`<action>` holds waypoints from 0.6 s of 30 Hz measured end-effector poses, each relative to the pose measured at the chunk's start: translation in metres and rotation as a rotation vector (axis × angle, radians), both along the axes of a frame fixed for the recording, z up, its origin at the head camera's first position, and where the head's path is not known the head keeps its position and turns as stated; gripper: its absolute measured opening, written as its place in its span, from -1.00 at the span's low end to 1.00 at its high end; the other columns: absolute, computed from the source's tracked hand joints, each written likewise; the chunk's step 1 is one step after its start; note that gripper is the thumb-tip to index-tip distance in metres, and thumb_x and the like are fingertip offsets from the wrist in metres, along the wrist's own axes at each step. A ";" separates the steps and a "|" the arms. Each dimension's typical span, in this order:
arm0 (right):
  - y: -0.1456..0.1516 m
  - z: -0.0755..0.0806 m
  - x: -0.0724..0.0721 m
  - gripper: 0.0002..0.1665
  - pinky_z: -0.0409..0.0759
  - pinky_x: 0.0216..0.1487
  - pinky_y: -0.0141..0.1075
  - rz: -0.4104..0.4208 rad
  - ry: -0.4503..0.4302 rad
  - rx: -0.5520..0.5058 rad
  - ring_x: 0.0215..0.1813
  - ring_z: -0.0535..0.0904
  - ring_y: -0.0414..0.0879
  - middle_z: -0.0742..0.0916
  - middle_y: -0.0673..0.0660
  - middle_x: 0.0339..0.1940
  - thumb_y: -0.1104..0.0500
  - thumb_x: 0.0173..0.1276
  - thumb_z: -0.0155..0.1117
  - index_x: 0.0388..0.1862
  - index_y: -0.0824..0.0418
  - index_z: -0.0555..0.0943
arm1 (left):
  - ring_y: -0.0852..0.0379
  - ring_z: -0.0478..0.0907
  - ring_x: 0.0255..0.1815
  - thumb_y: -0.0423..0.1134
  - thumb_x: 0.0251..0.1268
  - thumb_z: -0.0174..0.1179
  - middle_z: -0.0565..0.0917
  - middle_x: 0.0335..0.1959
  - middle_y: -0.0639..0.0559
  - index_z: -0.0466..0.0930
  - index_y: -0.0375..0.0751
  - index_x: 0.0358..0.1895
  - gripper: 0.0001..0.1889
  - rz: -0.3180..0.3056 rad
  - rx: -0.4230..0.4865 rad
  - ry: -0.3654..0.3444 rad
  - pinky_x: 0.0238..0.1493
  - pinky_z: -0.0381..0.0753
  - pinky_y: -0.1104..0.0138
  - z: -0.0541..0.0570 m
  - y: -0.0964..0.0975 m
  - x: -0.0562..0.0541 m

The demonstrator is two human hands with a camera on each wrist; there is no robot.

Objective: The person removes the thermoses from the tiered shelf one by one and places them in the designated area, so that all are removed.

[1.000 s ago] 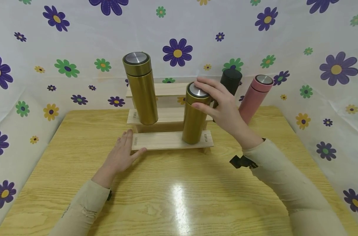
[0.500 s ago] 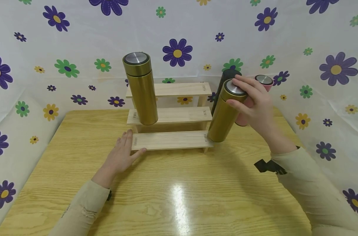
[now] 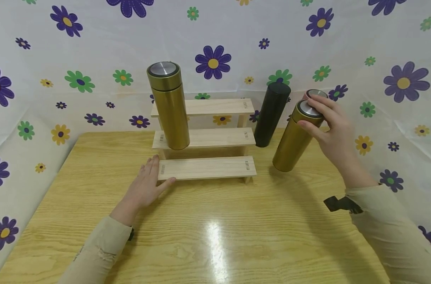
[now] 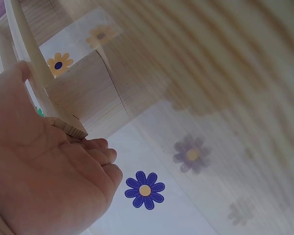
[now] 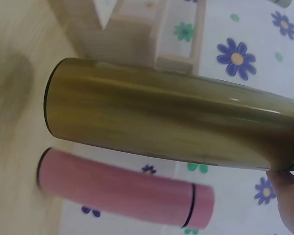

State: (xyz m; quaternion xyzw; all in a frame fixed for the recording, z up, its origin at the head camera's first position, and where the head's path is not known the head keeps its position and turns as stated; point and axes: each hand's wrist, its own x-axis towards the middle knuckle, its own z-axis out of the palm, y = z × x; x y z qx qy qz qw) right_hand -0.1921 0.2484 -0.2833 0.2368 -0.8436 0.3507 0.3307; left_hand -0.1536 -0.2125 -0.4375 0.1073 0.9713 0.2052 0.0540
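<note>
My right hand [image 3: 334, 130] grips a gold thermos bottle [image 3: 292, 144] by its silver-topped lid end. The bottle leans in the head view, its base close over the table, right of the wooden shelf. In the right wrist view the bottle [image 5: 171, 115] spans the picture, with only part of the hand showing at the right edge. My left hand [image 3: 146, 183] rests against the left end of the three-step wooden shelf [image 3: 206, 169], thumb at the front edge of the lowest step. Another gold thermos bottle [image 3: 170, 110] stands upright on the left of the middle step.
A black bottle [image 3: 273, 114] stands on the table just right of the shelf. Behind the held bottle is a pink thermos bottle [image 5: 125, 188], mostly hidden in the head view. A flower-patterned cloth [image 3: 215, 23] encloses the back and sides of the wooden table [image 3: 165, 236].
My right hand has carried the gold thermos bottle rightward off the lowest step, past the black bottle to before the pink one. The left hand has stayed at the shelf's end.
</note>
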 end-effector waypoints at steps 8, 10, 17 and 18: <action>0.019 -0.012 0.001 -0.34 0.35 0.23 -0.50 -0.100 -0.067 0.003 0.27 0.42 -0.11 0.54 0.08 0.27 0.32 0.09 0.46 0.24 0.24 0.54 | -0.20 -0.33 0.52 0.42 0.32 -0.24 -0.25 0.52 -0.31 -0.44 -0.38 0.49 0.06 -0.006 0.002 -0.005 0.46 -0.25 -0.04 0.001 -0.001 -0.001; 0.023 -0.015 0.001 -0.33 0.34 0.24 -0.50 -0.120 -0.083 0.003 0.29 0.39 -0.15 0.53 0.06 0.28 0.31 0.10 0.45 0.25 0.23 0.53 | -0.20 -0.33 0.52 0.43 0.31 -0.24 -0.25 0.52 -0.31 -0.44 -0.37 0.49 0.07 -0.006 0.002 -0.005 0.46 -0.25 -0.03 0.001 -0.001 -0.001; 0.032 -0.021 0.001 -0.32 0.33 0.25 -0.51 -0.165 -0.100 -0.013 0.31 0.38 -0.15 0.53 0.05 0.29 0.29 0.10 0.47 0.25 0.25 0.53 | -0.22 -0.31 0.51 0.41 0.32 -0.23 -0.24 0.52 -0.32 -0.42 -0.39 0.49 0.06 -0.010 0.001 0.013 0.46 -0.26 -0.03 0.000 0.000 -0.001; 0.033 -0.022 0.001 -0.32 0.33 0.24 -0.52 -0.171 -0.096 -0.014 0.31 0.38 -0.13 0.53 0.06 0.28 0.28 0.09 0.47 0.25 0.25 0.53 | -0.22 -0.31 0.51 0.41 0.32 -0.23 -0.24 0.52 -0.32 -0.42 -0.39 0.49 0.06 -0.010 0.000 0.012 0.46 -0.26 -0.03 0.000 0.000 -0.001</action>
